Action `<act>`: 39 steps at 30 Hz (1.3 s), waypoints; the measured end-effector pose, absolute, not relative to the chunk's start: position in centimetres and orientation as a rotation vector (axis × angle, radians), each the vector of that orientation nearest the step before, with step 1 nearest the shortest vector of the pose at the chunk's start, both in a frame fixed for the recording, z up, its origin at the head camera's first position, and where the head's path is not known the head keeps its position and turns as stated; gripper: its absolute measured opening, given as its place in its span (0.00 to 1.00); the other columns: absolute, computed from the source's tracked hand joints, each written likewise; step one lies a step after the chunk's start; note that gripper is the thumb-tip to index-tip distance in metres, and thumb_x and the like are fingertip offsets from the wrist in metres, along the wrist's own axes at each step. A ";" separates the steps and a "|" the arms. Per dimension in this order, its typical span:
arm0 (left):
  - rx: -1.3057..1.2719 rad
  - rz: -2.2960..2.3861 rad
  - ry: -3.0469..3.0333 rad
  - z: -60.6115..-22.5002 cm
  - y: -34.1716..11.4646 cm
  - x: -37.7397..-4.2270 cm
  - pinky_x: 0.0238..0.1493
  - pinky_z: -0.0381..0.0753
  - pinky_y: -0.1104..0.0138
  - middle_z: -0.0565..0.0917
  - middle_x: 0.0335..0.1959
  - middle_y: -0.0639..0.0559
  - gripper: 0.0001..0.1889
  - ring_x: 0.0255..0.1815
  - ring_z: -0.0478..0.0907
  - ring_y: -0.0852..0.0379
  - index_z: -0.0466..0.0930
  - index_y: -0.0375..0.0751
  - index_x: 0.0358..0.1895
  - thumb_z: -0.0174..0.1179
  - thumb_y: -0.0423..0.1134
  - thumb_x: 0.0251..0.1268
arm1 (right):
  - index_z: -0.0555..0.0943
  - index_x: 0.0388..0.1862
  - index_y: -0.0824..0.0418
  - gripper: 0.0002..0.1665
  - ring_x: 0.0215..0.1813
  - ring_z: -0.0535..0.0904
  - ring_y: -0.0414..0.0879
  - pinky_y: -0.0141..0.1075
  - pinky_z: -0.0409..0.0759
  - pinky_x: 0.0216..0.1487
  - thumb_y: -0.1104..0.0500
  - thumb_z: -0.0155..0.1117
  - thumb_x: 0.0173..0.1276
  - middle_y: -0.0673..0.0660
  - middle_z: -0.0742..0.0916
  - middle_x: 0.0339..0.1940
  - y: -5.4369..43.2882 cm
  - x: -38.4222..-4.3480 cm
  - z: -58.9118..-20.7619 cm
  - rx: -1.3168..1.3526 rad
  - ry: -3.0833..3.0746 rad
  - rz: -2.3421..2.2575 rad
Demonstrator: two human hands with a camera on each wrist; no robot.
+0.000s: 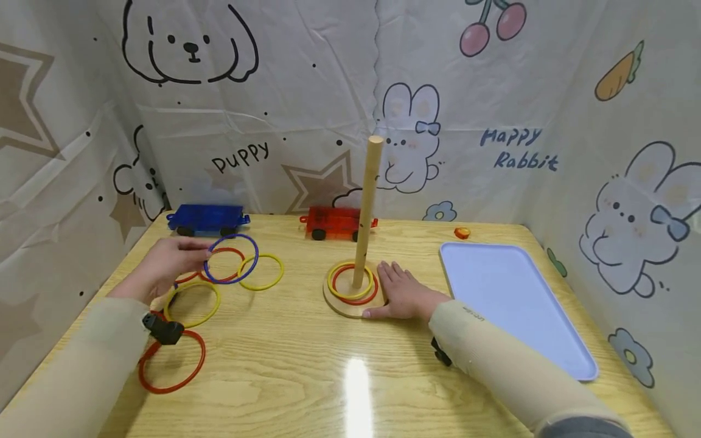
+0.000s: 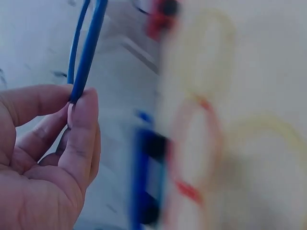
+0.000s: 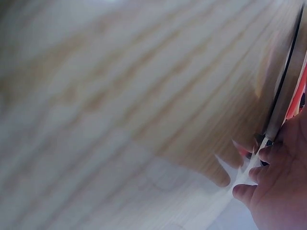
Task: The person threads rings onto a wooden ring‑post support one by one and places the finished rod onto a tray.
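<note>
My left hand (image 1: 170, 264) pinches a blue ring (image 1: 257, 250) between thumb and fingertips, raised above the left part of the table; the left wrist view shows the grip on the ring (image 2: 88, 55) closely. Beneath and around it lie several rings, among them a yellow ring (image 1: 282, 269), another yellow ring (image 1: 219, 299) and a red ring (image 1: 204, 358). A wooden peg (image 1: 367, 213) stands upright on a round wooden base (image 1: 341, 308), with one yellow ring (image 1: 330, 282) and one red ring (image 1: 376, 293) around its foot. Fingers extended, my right hand (image 1: 404, 294) rests against the base's right side.
At the table's back edge stand a blue toy wagon (image 1: 205, 218) and a red toy wagon (image 1: 331, 222). A lavender tray (image 1: 509, 292) lies at the right, with a small orange piece (image 1: 462, 233) behind it. Printed cloth walls enclose the table.
</note>
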State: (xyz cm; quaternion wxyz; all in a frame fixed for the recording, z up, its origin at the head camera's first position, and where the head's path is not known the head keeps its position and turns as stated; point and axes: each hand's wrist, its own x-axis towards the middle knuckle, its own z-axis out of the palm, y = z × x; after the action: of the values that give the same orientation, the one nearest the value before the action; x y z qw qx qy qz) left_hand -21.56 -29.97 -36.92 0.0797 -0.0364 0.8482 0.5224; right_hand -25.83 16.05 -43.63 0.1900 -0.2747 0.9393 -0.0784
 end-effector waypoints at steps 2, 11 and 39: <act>-0.060 1.585 2.568 -34.6 -28.7 -22.2 0.50 0.82 0.72 0.76 0.59 0.40 0.25 0.42 0.81 0.70 0.66 0.22 0.72 0.53 0.37 0.82 | 0.42 0.84 0.71 0.71 0.84 0.39 0.65 0.57 0.43 0.81 0.23 0.60 0.67 0.68 0.47 0.85 16.1 -25.8 -43.8 -0.771 2.636 -0.216; 0.103 1.959 2.506 -23.5 -19.6 -24.4 0.53 0.81 0.70 0.80 0.49 0.53 0.16 0.47 0.80 0.59 0.77 0.31 0.62 0.59 0.35 0.79 | 0.42 0.84 0.70 0.73 0.84 0.39 0.64 0.56 0.43 0.82 0.20 0.58 0.65 0.68 0.48 0.85 16.1 -25.8 -44.3 -0.782 2.634 -0.209; 0.074 1.580 2.403 -35.1 -9.1 -28.6 0.54 0.85 0.57 0.82 0.53 0.34 0.13 0.50 0.83 0.42 0.81 0.23 0.56 0.59 0.25 0.73 | 0.43 0.85 0.68 0.72 0.84 0.38 0.63 0.57 0.43 0.81 0.20 0.57 0.65 0.66 0.47 0.85 16.0 -26.0 -44.3 -0.764 2.664 -0.161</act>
State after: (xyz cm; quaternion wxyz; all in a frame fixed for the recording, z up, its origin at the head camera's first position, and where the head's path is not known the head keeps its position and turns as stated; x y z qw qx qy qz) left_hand -28.62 -9.10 -35.12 0.1317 0.0255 0.8280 0.5444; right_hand -26.01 16.00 -44.27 0.1816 -0.2705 0.9437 -0.0569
